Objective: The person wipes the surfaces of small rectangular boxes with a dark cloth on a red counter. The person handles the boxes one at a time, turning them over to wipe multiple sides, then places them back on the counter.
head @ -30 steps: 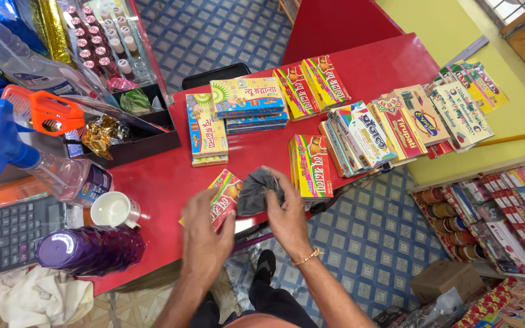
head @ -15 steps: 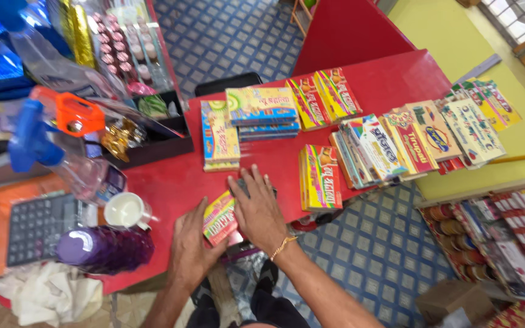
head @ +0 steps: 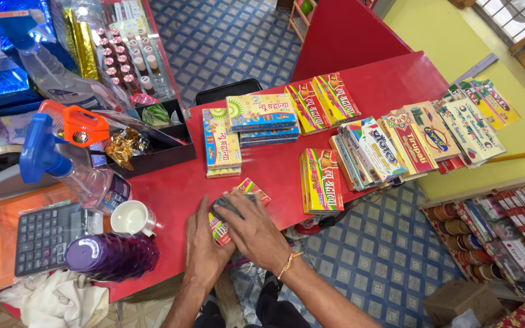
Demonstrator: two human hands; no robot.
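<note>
Fingers (head: 238,203) flat, perhaps on grey cloth (head: 227,205)

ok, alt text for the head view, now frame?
Both hands press a dark cloth onto a colourful box at the near edge of a red counter: left hand beside it, right hand on top. Stacks of similar boxes lie beyond; a calculator, white cup and spray bottle sit to the left.
</note>
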